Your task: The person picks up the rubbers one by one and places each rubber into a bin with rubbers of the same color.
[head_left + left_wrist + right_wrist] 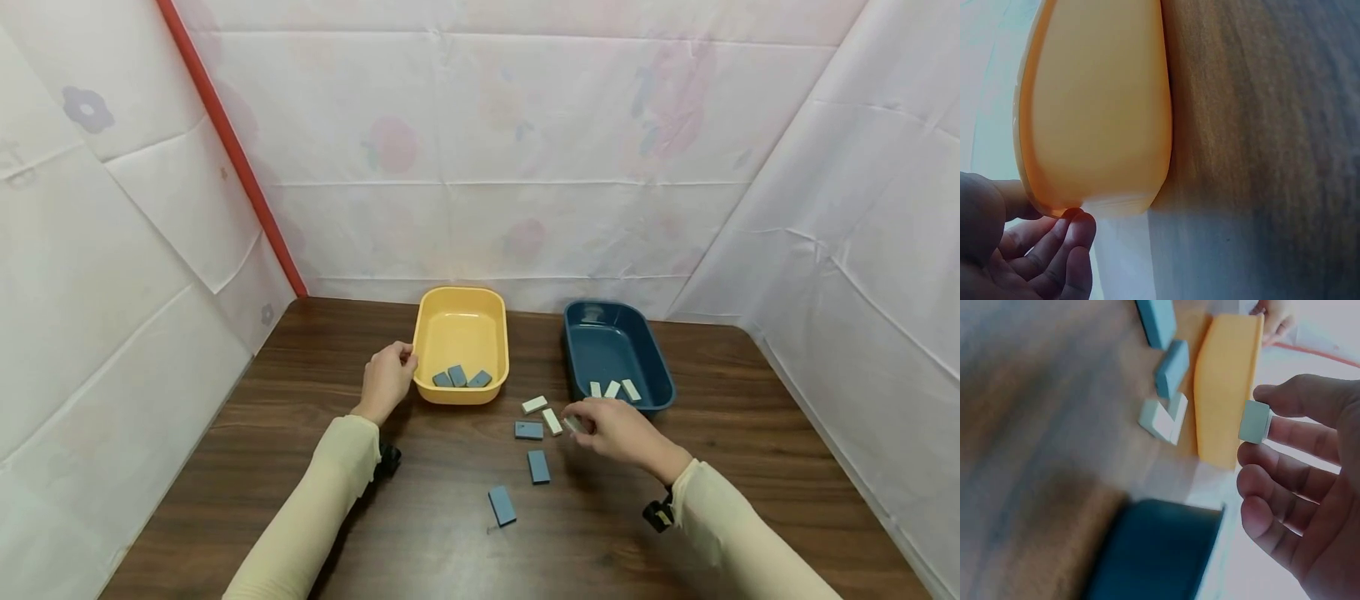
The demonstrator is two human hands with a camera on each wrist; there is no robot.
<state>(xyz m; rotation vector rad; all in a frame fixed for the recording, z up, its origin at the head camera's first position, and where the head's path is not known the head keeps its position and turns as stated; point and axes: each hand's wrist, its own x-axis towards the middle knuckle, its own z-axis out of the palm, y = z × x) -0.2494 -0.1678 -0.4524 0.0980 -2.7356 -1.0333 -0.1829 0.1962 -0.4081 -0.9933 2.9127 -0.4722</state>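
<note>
The left hand (386,379) is extended forward from the lower left, its forearm covered by a cream sleeve (322,492). Its fingers are bent inward, and the rim of a yellow, rounded-rectangular, glossy tray (461,327) is pinched at the tray's left side. The right hand (618,433) is brought in from the lower right, back upward and fingers directed left, just in front of a dark blue, rounded-rectangular tray (603,354). A small white rectangular block (1254,422) is gripped between its thumb and fingers; the remaining fingers are loosely bent below.

On the dark brown wood-grain worktop (615,542), between the hands, 2 loose white blocks (552,422) and 3 loose blue-grey rectangular blocks (538,467) are scattered. In the yellow tray, 3 blue-grey blocks (457,376) are gathered at the near end; in the dark blue tray, 3 white blocks (630,390) are seen.

In the head view, the gripped block is largely covered by fingers, and the near edge of the dark blue tray is partly hidden by the right hand. In the left wrist view, the yellow tray is cut off at the top. In the right wrist view, the dark blue tray is blurred and cut off at the bottom, 1 blue-grey block is cut by the top edge, and the left hand is only partly shown.
</note>
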